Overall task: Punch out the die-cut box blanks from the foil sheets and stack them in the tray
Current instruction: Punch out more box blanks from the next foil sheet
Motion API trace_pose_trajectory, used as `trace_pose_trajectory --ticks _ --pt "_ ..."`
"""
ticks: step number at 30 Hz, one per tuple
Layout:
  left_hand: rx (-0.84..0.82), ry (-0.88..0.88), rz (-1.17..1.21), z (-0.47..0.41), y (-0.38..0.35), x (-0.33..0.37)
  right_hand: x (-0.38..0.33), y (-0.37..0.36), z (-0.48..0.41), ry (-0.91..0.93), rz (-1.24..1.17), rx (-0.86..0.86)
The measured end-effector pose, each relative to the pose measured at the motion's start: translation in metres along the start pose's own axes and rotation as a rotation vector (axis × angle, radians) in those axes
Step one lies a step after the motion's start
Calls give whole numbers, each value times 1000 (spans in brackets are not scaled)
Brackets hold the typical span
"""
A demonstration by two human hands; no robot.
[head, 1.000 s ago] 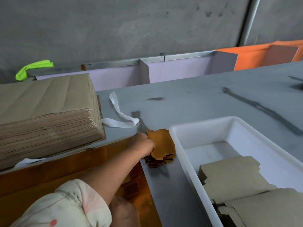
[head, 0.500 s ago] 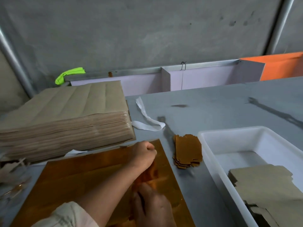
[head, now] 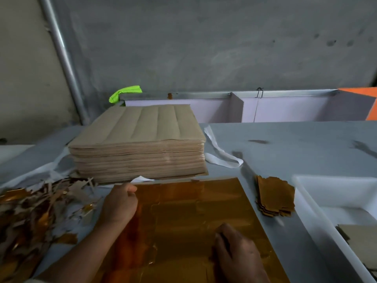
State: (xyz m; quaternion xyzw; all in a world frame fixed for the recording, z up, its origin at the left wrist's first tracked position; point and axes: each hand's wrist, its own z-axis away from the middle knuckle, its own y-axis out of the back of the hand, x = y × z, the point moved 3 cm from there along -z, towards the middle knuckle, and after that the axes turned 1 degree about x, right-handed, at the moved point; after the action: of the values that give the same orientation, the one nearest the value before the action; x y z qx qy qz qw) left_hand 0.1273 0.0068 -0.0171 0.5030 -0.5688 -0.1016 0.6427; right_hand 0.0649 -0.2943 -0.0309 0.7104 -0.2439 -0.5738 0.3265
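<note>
Nearest the camera, a gold foil sheet [head: 193, 217] is laid flat on the grey surface [head: 295, 144], and both hands are set on it. The left forearm is stretched forward and to the right from the lower left corner of the view, and the left hand [head: 120, 203] is placed at the sheet's left edge, close to its far corner. Its fingers [head: 114, 209] are curled inward over that edge, with the thumb laid on top, so the edge is gripped. The right hand [head: 238, 254] is rested palm down on the near right part of the sheet. Its fingers are kept fairly straight and close together and are pressed against the foil; finer detail is lost to blur.

Just right of the sheet, a small stack of punched gold blanks [head: 275, 199] is seen on the surface, between the sheet and the white tray [head: 306, 203]. Brown blanks [head: 359, 233] are lying inside the tray, at the right edge of the view. A tall stack of brown sheets [head: 138, 144] is set just beyond the foil sheet, with a white strip [head: 222, 156] lying beside it. A heap of gold and brown scrap [head: 30, 211] is piled to the left of the left hand.
</note>
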Motion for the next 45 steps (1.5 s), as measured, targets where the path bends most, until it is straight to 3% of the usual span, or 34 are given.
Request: trace_pose_trajectory --ticks 4,10,18,27,34,45 --pt "-22 -62 -174 2 -1 -27 -3 -2 1 -11 39 -22" --pt "-209 -175 -418 11 -21 -51 -24 1 -13 2 193 -133" --pt "-217 -178 -414 8 -27 -53 -92 -60 -53 181 214 -232" --pt "-161 -150 -320 8 -23 -50 -111 -109 -67 104 489 -194" --pt "-147 -166 -301 7 -24 -52 -111 -111 -66 76 270 -78" --pt "-157 -174 -338 9 -25 -50 -107 -108 -86 -177 -177 -90"
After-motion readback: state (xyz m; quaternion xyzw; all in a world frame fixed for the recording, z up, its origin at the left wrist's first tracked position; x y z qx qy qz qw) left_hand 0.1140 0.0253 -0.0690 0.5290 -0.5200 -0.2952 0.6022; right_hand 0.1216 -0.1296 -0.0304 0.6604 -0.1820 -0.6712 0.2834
